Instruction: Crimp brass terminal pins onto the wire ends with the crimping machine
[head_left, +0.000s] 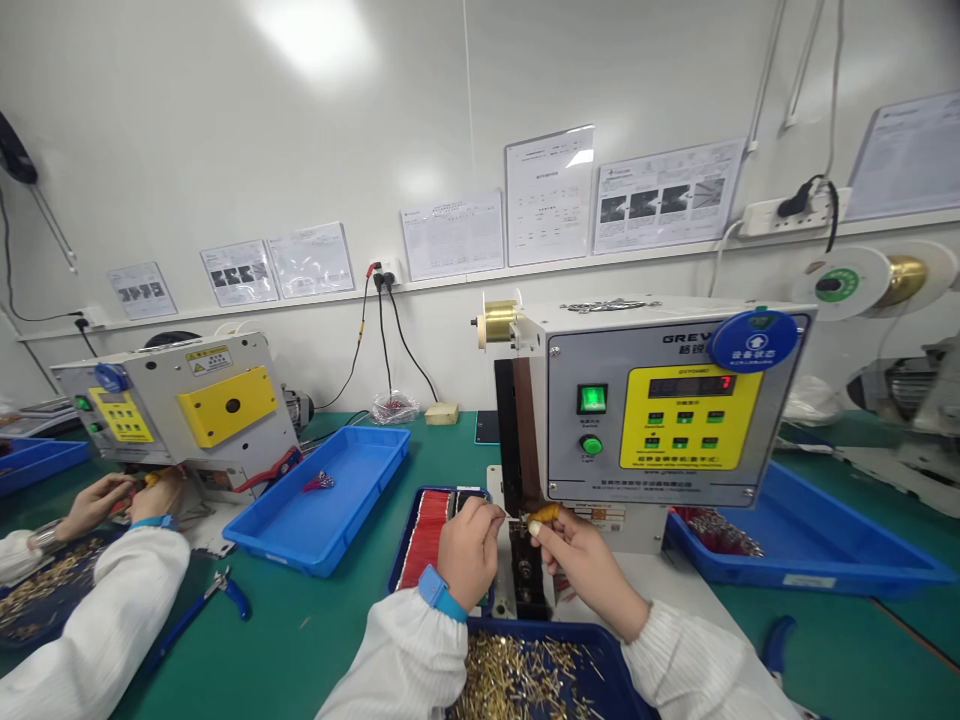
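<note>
- Head view: we find the left hand [469, 553] with fingers closed on a thin wire [512, 516], just before the crimping machine [675, 405].
- The right hand [589, 572] has fingers gripping a small yellow bundle [544, 514], touching that wire.
- Brass pins [517, 680] lie below in a blue tray [600, 665]; red wires [424, 540] sit beside the left hand.
</note>
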